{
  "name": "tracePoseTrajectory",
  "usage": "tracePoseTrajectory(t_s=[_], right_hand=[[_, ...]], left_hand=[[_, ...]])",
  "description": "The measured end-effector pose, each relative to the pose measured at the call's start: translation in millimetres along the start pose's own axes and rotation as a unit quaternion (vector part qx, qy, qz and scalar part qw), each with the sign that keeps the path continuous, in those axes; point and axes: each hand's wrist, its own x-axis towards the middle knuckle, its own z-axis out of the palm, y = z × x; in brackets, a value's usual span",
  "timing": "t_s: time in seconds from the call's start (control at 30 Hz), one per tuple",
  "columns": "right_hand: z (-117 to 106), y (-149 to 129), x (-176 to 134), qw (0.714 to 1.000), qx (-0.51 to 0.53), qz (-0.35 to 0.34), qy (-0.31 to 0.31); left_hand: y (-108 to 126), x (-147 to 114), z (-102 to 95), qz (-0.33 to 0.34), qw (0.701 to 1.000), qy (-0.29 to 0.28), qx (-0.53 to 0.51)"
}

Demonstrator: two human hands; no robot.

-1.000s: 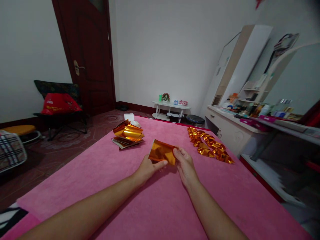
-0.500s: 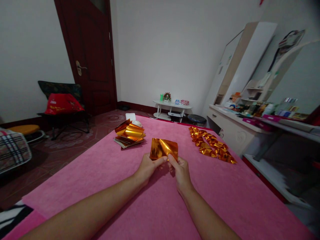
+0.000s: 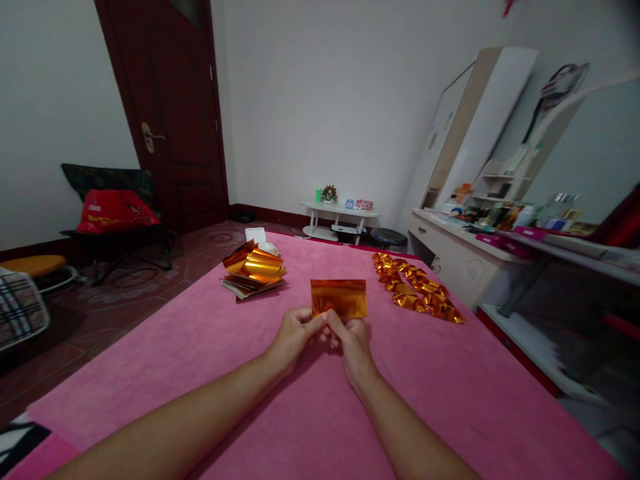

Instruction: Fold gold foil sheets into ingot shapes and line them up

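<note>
A shiny gold foil sheet [image 3: 339, 298] stands upright above the pink blanket [image 3: 280, 413], folded into a flat rectangle. My left hand [image 3: 293, 333] pinches its lower left edge and my right hand [image 3: 350, 337] pinches the lower edge beside it, fingertips almost touching. A stack of curled gold foil sheets [image 3: 253, 267] lies to the far left. A row of several folded gold foil pieces [image 3: 415, 290] lies to the far right.
A white box [image 3: 257, 235] sits behind the foil stack. A white dresser [image 3: 450, 257] crowded with bottles stands at the right edge. A dark door [image 3: 173, 113], a chair with a red bag [image 3: 113, 210] and a small white table [image 3: 340, 217] lie beyond.
The foil sheet went from tilted and curled to an upright flat rectangle. My right hand slid left along its lower edge until it met my left hand.
</note>
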Motion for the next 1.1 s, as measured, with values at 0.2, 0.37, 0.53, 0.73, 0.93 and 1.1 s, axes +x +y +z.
tracePoseTrajectory(t_s=[0.2,0.37,0.53,0.73,0.93,1.1], right_hand=[[-4.2,-5.1,3.3,0.994,-0.013,-0.045,0.102],[-38.3,-7.4,18.0,0.97,0.043,-0.114,0.21],[-30.1,-0.4,15.1,0.998,0.005,0.019,0.06],[-11.0,-0.3,8.4,0.996,-0.025,0.001,0.089],[-38.9,-3.4,18.5,0.983,0.062,-0.02,0.17],[-18.6,1.5,9.1,0.998,-0.039,0.039,0.017]], left_hand=[[-2.5,-0.4,-2.1,-0.021,0.999,0.031,0.032],[-1.6,6.5,-14.6,-0.01,0.997,0.073,0.023],[-0.2,6.6,-15.9,-0.008,0.997,0.071,0.032],[-1.4,2.3,-15.0,0.01,0.996,0.003,0.092],[2.9,14.1,-31.6,0.026,0.995,0.097,-0.005],[6.0,10.7,-17.5,0.006,0.999,-0.008,-0.032]])
